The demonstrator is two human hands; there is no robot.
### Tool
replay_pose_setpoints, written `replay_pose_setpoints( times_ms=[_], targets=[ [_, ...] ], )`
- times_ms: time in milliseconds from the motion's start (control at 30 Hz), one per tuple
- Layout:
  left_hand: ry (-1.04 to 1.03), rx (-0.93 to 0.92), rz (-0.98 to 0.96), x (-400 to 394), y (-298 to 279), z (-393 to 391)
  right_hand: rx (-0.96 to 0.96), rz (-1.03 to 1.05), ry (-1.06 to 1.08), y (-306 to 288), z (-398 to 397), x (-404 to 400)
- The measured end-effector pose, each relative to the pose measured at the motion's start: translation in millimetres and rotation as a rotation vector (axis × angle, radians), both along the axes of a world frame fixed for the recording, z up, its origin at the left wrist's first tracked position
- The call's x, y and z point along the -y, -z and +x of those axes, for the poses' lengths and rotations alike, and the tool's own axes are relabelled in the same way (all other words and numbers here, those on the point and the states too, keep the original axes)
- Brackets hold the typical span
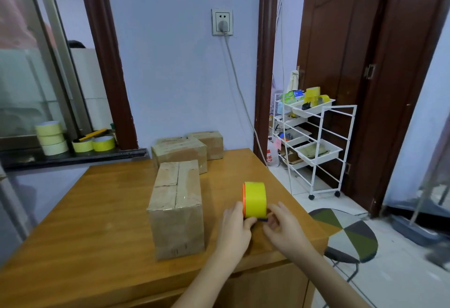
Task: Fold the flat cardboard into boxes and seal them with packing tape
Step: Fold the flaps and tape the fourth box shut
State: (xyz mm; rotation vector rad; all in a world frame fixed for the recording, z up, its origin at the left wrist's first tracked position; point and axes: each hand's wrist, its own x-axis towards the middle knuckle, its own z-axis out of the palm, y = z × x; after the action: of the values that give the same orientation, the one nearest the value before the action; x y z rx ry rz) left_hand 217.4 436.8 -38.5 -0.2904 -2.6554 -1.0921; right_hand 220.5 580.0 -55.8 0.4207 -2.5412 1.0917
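Lower centre-right of frame: left hand [235, 225] grips the yellow packing-tape roll [255, 199] on its orange dispenser, steadying it. Right hand [282, 225] pinches at the roll's edge, probably freeing the tape end. Matte, creased cardboard box [176, 208] stands centre on the glossy wooden table [97, 210], flaps closed.

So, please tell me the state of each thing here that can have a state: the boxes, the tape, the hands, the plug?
Nearest box: folded, top flaps closed and taped.
Middle box: closed, taped.
Far box: closed.
Tape dispenser: upright on the table, held by both hands.
Left hand: grips the dispenser.
Right hand: pinches at the tape end.
Plug: in the socket.
Spare tape rolls: stacked on the sill.
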Motion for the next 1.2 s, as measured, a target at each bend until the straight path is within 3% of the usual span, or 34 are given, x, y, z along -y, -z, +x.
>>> replay_pose_setpoints(
  times_ms=[133, 267, 433, 600, 767, 900, 1100, 1200],
  targets=[
    [0.092, 0.021, 0.072, 3.2, -32.1, 4.3, -0.200, -0.034, 0.033, -13.7, 4.0, -11.0],
    [0.246, 0.063, 0.124, 12.7, -71.7, 6.4, -0.220, -0.111, -0.240, -36.5, 22.9, -15.0],
    [0.487, 0.161, 0.220, 38.7, -111.3, 13.7, -0.334, 0.124, -0.311, -61.4, 33.0, -17.8],
    [0.532, 0.135, 0.254, 36.6, -131.9, 24.8, -0.378, 0.145, -0.413, -72.9, 41.0, 9.0],
    [0.432, 0.093, 0.292, 37.5, -145.3, 26.6, -0.452, -0.001, -0.341, -77.3, 39.0, 28.3],
    [0.178, -0.003, 0.300, 58.8, -139.8, 28.0, -0.385, -0.334, -0.253, -79.9, 38.4, 40.9],
    [0.040, 0.180, 0.298, 102.4, -90.8, 50.9, -0.329, -0.742, -0.120, -82.7, 30.5, 64.7],
    [0.008, 0.283, 0.460, 108.2, -76.9, 62.3, -0.333, -0.815, -0.114, -88.1, 30.0, 80.7]
  ],
)
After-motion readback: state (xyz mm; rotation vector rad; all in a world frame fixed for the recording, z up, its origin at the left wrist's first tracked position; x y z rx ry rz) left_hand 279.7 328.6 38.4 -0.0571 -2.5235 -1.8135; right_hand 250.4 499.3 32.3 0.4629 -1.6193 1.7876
